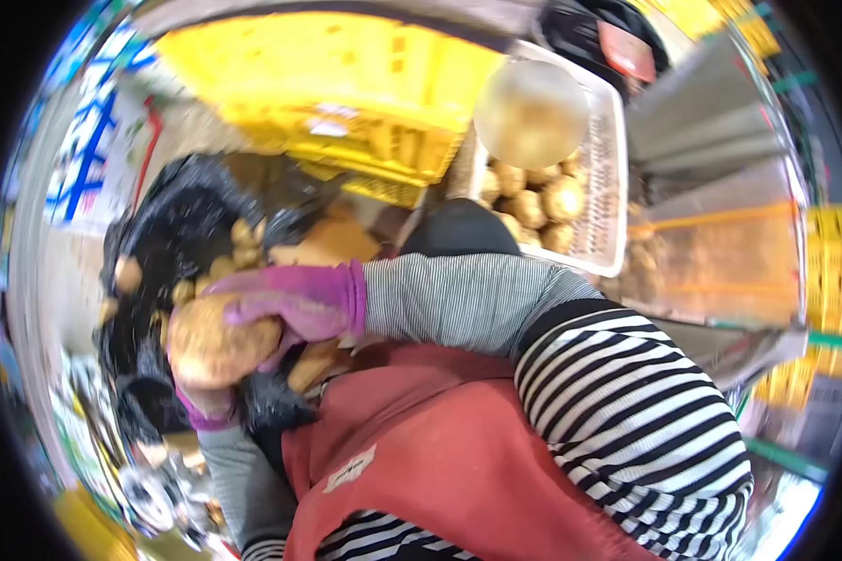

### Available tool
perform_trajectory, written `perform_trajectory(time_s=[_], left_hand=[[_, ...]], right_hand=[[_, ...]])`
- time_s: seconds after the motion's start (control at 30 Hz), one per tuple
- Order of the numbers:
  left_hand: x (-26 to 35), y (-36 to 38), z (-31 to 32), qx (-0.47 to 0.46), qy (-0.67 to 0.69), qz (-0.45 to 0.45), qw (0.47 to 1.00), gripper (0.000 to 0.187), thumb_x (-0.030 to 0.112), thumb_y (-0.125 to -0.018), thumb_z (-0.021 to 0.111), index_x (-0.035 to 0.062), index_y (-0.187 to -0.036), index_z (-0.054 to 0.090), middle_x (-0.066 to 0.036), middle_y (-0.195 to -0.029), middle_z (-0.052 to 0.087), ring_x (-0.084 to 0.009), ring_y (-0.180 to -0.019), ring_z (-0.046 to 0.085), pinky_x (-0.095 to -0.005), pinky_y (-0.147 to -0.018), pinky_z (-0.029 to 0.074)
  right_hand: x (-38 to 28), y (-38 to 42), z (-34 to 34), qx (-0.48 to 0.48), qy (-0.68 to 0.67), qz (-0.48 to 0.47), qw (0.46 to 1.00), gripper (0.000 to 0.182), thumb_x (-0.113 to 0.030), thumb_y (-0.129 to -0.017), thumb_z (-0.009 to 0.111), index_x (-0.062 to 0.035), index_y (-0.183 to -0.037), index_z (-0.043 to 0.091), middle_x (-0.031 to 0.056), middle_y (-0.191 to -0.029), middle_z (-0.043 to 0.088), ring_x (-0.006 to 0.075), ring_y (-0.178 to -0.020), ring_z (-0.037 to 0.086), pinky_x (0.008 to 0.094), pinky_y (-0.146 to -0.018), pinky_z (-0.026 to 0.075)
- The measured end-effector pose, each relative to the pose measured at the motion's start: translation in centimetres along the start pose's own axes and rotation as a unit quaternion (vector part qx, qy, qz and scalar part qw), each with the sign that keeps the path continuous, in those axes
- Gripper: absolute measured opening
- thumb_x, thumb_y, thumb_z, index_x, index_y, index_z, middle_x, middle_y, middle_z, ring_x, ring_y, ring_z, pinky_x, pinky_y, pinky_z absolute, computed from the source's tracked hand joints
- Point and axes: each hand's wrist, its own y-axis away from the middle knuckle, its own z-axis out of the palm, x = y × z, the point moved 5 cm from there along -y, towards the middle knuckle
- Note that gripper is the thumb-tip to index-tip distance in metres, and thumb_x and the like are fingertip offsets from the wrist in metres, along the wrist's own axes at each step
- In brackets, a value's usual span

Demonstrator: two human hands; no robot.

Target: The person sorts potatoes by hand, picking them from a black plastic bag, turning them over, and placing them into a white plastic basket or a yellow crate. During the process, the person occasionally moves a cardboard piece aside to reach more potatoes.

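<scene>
A large tan potato (217,344) sits between my gloved hands, left of the red apron. From the right, my right hand (295,297), in a purple glove, grips its upper side. Below it, my left hand (208,404) closes round the lower side, its fingers mostly hidden by the potato. Just behind the hands is an open black plastic bag (182,192) with several small potatoes (243,245) in it. A white basket (611,210) at the upper right holds several potatoes (563,199); a blurred disc hides part of it.
Yellow crates (374,122) stand beyond the bag. Brown cardboard (326,243) lies beside the bag. A box with blue stripes (89,159) is at the far left. At the right are a grey sheet (711,112) and a clear container with an orange band (720,220). A black bag (571,23) is behind the basket.
</scene>
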Motion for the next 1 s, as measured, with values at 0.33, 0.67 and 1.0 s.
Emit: perform_trajectory(time_s=[0.33,0.67,1.0], left_hand=[[-6.8,2.4,-12.8,0.162,-0.435,-0.272,0.843,0.057,0.042,-0.096,0.054,0.0092,-0.141,0.046,-0.008,-0.136,0.052,-0.0234,-0.120,0.052,-0.0359,-0.101,0.040],[-7.4,2.9,-14.8,0.090,-0.635,-0.255,0.724,0.048,0.033,-0.097,0.055,-0.0033,-0.128,0.055,-0.015,-0.119,0.060,-0.0243,-0.108,0.057,-0.0348,-0.093,0.047],[-7.9,3.0,-9.3,0.047,-0.652,-0.286,0.701,0.046,0.027,-0.096,0.054,-0.0051,-0.129,0.054,-0.018,-0.124,0.061,-0.0274,-0.115,0.057,-0.0339,-0.100,0.043]], right_hand=[[-12.0,33.4,-13.8,0.237,-0.009,-0.315,0.919,0.081,-0.043,-0.083,0.064,-0.0059,-0.148,0.033,0.0219,-0.142,0.047,0.0456,-0.123,0.051,0.0515,-0.091,0.053],[-7.2,39.9,-33.2,0.621,0.294,-0.280,0.670,0.054,-0.027,-0.084,0.072,-0.0042,-0.128,0.049,0.0187,-0.119,0.061,0.0334,-0.108,0.062,0.0432,-0.090,0.052],[-19.9,29.3,-52.5,0.728,0.415,-0.204,0.506,0.048,-0.032,-0.094,0.054,-0.0011,-0.130,0.049,0.0137,-0.116,0.061,0.0251,-0.102,0.061,0.0342,-0.084,0.052]])
